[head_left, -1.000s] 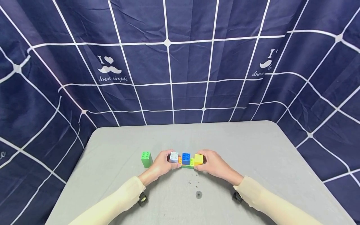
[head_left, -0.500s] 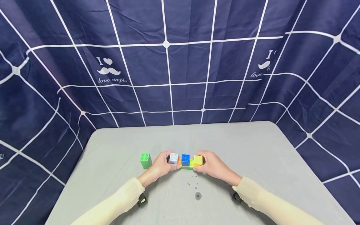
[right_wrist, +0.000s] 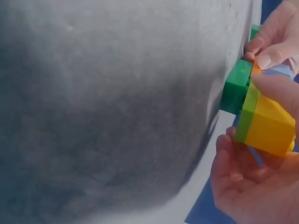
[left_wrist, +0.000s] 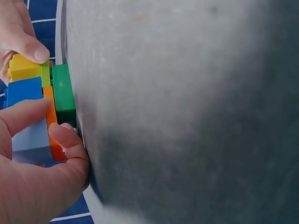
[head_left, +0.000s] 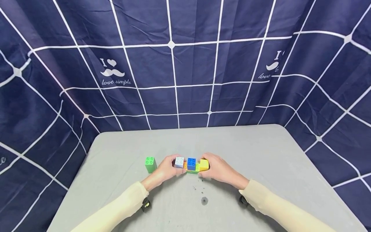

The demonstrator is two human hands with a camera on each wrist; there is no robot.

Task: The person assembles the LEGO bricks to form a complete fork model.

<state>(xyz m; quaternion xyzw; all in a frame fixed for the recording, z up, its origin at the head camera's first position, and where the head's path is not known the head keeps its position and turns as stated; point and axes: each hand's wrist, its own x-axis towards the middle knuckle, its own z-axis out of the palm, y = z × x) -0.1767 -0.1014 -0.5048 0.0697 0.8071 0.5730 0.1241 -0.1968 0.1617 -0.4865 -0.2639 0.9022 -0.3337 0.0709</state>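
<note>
Several toy bricks are joined into one build in the middle of the table. A dark green brick [right_wrist: 237,86] forms its base. An orange plate [left_wrist: 54,123] and a lime-green plate [right_wrist: 247,112] lie over it. On top stand a light blue brick [head_left: 179,162], a blue brick [head_left: 191,164] and a yellow brick [head_left: 204,164]. My left hand [head_left: 167,168] grips the light blue end, thumb on the near side, fingers behind. My right hand [head_left: 216,167] pinches the yellow end between thumb and fingers, and its fingertips reach round the far side.
A tall green brick [head_left: 150,165] stands upright on the grey table [head_left: 121,151], left of my left hand. A dark spot [head_left: 204,201] marks the tabletop nearer to me. A navy curtain [head_left: 150,64] with white lines hangs behind and along both sides.
The right hand's fingers have shifted a little to the left along the far side of the yellow brick, which looks slightly turned. The left hand keeps its hold.
</note>
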